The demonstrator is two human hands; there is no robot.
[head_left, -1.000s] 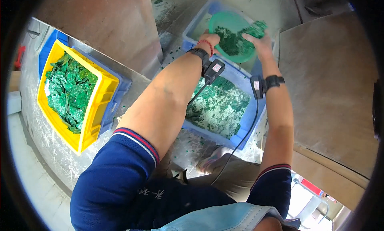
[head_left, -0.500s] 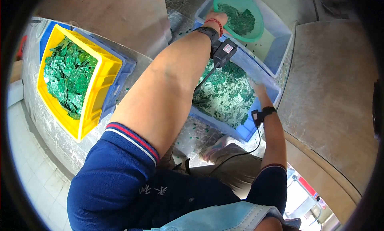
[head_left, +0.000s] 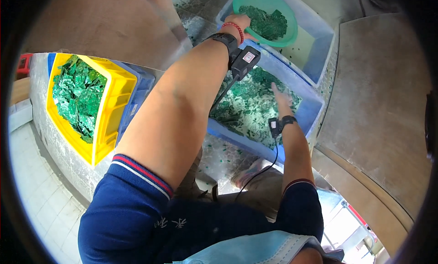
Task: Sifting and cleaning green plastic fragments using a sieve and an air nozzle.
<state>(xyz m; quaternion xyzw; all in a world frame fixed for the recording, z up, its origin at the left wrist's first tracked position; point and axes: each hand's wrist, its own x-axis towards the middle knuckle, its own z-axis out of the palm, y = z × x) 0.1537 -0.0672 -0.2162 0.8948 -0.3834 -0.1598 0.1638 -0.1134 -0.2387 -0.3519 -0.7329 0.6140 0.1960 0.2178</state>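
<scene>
My left hand [head_left: 239, 23] grips the near left rim of a round green plastic basin [head_left: 293, 30]. Dark green thin scraps [head_left: 269, 24] lie heaped in the basin, which is tilted over the far blue bin [head_left: 323, 44]. Over the right part of the nearer blue bin [head_left: 312, 109] is my right hand [head_left: 283, 98], somewhat blurred, its thumb held apart and no object visible in it. Small green flakes and pale bits [head_left: 246, 102] fill this nearer bin. My left forearm covers part of its left side.
To the left, a yellow crate [head_left: 112, 95] full of larger green pieces sits on a blue crate [head_left: 132, 108]. Brown boards [head_left: 105, 31] flank the bins at far left and on the right [head_left: 374, 95]. Green crumbs dot the floor [head_left: 223, 159]. Cables run from both wristbands.
My right hand has moved left and away from me across the flakes, its thumb now showing. My left hand keeps hold of the basin. The view has shifted slightly.
</scene>
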